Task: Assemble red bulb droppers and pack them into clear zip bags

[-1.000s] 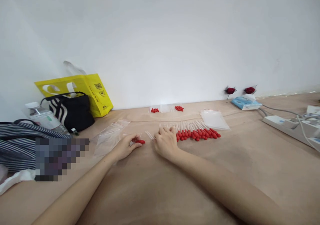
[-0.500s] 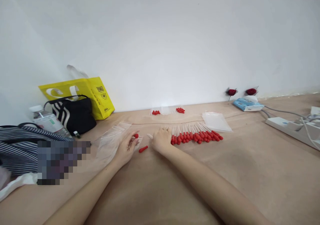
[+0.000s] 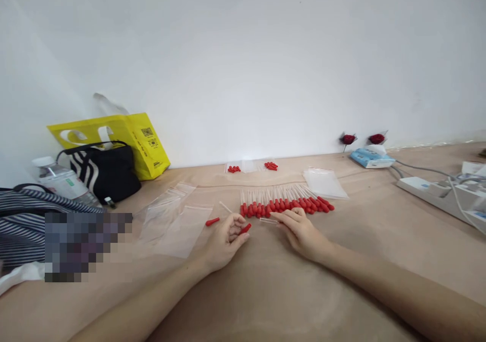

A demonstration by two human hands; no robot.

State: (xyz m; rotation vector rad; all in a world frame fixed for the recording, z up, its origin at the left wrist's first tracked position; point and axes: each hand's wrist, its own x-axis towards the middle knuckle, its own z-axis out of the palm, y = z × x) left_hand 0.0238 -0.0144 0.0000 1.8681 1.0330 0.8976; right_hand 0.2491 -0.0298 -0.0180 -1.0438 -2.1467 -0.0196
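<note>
My left hand is closed around a red rubber bulb, its tip facing right. Opposite it, my right hand pinches a clear glass dropper tube, which points left toward the bulb. The bulb and tube are apart. Just behind the hands, droppers with red bulbs lie side by side in a row, narrow glass ends facing the wall. Left of the row rest a loose red bulb and a loose glass tube.
Clear plastic bags lie at left, another bag at back right. Small bags with red bulbs lie by the wall. A yellow bag, black bag and bottle stand left; tissues and a power strip sit right.
My left hand has moved right with a red bulb. My right hand has left the row's left end, come nearer and right, and now shows a glass tube in its fingers.
</note>
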